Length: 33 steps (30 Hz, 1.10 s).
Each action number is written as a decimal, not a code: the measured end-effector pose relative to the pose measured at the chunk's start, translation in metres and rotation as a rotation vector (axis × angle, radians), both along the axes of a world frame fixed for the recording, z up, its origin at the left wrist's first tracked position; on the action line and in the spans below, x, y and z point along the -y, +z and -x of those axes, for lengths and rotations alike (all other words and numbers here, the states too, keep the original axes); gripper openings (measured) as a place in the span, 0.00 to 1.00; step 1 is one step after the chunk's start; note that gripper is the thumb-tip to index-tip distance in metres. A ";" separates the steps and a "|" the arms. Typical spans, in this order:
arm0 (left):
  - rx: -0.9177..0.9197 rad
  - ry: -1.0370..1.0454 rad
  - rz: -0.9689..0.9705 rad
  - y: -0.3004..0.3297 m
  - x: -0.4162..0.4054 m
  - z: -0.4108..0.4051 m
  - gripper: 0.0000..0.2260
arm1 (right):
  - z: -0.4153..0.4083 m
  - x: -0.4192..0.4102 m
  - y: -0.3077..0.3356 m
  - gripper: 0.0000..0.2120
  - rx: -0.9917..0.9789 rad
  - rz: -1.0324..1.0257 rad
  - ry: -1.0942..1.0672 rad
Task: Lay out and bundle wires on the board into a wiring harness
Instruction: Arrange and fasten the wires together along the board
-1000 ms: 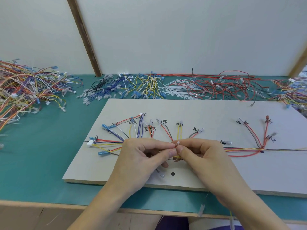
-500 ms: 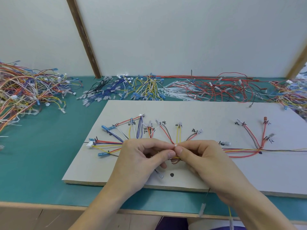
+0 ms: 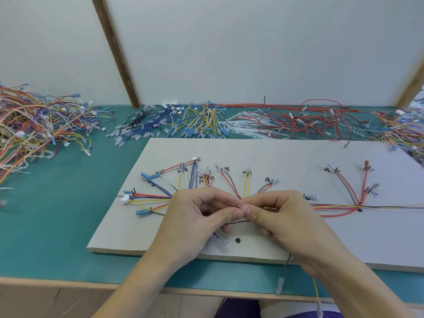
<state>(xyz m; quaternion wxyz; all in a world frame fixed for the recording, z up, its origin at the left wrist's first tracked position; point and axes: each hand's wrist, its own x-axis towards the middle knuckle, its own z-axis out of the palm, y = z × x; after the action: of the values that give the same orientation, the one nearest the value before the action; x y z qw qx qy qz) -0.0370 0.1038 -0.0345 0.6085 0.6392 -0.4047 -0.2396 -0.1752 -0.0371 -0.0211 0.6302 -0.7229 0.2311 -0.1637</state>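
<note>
A grey board point(image 3: 286, 157) lies on the green table and carries a harness of coloured wires point(image 3: 339, 206) that fan out to labelled spots. My left hand point(image 3: 197, 219) and my right hand point(image 3: 282, 219) meet over the middle of the harness trunk. Both pinch a small white cable tie point(image 3: 241, 205) between thumb and forefinger, wrapped on the bundle. The trunk under the hands is hidden. A white multi-pin connector point(image 3: 127, 198) ends the harness at the left. Two loose wire ends with clear terminals point(image 3: 280, 284) hang over the table's front edge.
Piles of loose wires line the back of the table: a mixed heap point(image 3: 34, 125) at far left, blue and yellow ones point(image 3: 179, 125), white cable ties point(image 3: 243, 129), red wires point(image 3: 316, 122), another heap point(image 3: 401, 129) at right. A black dot point(image 3: 238, 240) marks the board.
Both hands stay pinched together on the tie over the trunk. The tie's free tail, which stood up between the fingertips a second ago, now shows much shorter.
</note>
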 end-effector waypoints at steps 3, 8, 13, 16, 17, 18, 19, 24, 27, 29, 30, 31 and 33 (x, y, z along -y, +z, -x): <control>0.008 0.001 0.013 0.001 0.000 0.001 0.05 | 0.001 0.000 0.002 0.05 0.005 -0.020 0.000; 0.022 0.009 0.002 0.000 0.000 0.001 0.05 | 0.000 0.001 0.006 0.08 -0.033 -0.076 0.023; -0.012 -0.023 -0.020 0.003 0.002 -0.001 0.03 | -0.005 -0.002 0.008 0.08 -0.061 -0.064 0.027; -0.037 -0.046 -0.056 0.005 0.003 -0.005 0.06 | -0.004 -0.001 0.010 0.08 -0.069 -0.045 0.049; -0.053 -0.062 -0.066 0.006 0.003 -0.005 0.05 | -0.004 0.000 0.011 0.08 -0.070 -0.044 0.064; -0.069 -0.084 -0.075 0.006 0.004 -0.006 0.04 | -0.003 0.000 0.012 0.09 -0.071 -0.050 0.081; -0.079 -0.105 -0.083 0.007 0.004 -0.006 0.03 | -0.003 0.001 0.013 0.09 -0.075 -0.057 0.097; -0.039 -0.110 -0.107 0.004 0.007 -0.005 0.04 | -0.002 0.005 0.015 0.08 -0.096 -0.058 0.145; -0.005 -0.077 -0.109 0.003 0.006 -0.005 0.05 | -0.002 0.003 0.015 0.09 -0.083 -0.020 0.163; 0.002 -0.075 -0.108 0.003 0.005 -0.005 0.06 | -0.004 0.002 0.014 0.10 -0.068 0.046 0.148; 0.005 -0.076 -0.108 0.003 0.005 -0.005 0.08 | -0.006 0.002 0.014 0.10 -0.057 0.083 0.134; 0.011 -0.075 -0.108 0.004 0.005 -0.005 0.09 | -0.007 0.002 0.014 0.10 -0.050 0.125 0.120; 0.017 -0.071 -0.107 0.004 0.005 -0.006 0.09 | -0.010 0.003 0.015 0.08 -0.048 0.192 0.105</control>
<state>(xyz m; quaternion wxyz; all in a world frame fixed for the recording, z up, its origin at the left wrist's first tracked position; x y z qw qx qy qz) -0.0313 0.0984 -0.0303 0.5611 0.6579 -0.4192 -0.2768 -0.1656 -0.0401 -0.0065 0.5602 -0.7948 0.1910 -0.1346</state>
